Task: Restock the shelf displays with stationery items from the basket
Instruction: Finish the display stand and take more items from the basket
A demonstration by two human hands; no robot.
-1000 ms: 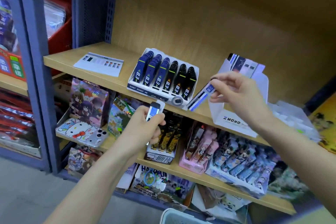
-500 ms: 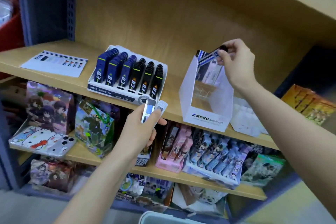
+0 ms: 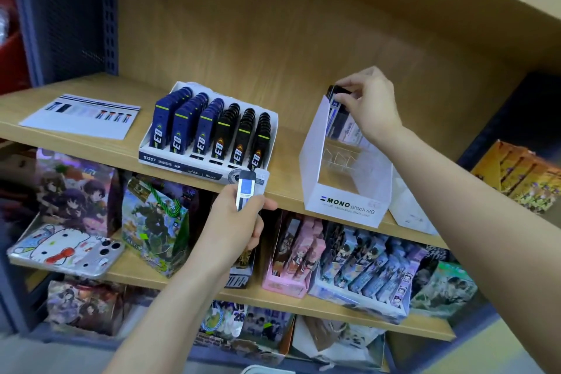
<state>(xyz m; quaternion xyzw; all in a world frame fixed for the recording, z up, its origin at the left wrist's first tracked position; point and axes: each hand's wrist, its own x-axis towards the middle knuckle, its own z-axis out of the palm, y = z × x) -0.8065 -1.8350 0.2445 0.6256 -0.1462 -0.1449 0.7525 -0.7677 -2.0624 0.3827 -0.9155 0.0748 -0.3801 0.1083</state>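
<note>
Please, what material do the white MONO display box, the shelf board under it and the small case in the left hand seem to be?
MONO display box: likely thin matte card or plastic sheet; flat folded walls, printed logo.
Shelf board: wood or wood-look laminate; pale grain, low sheen.
Small case: probably smooth plastic; crisp edges, bright printed face.
</note>
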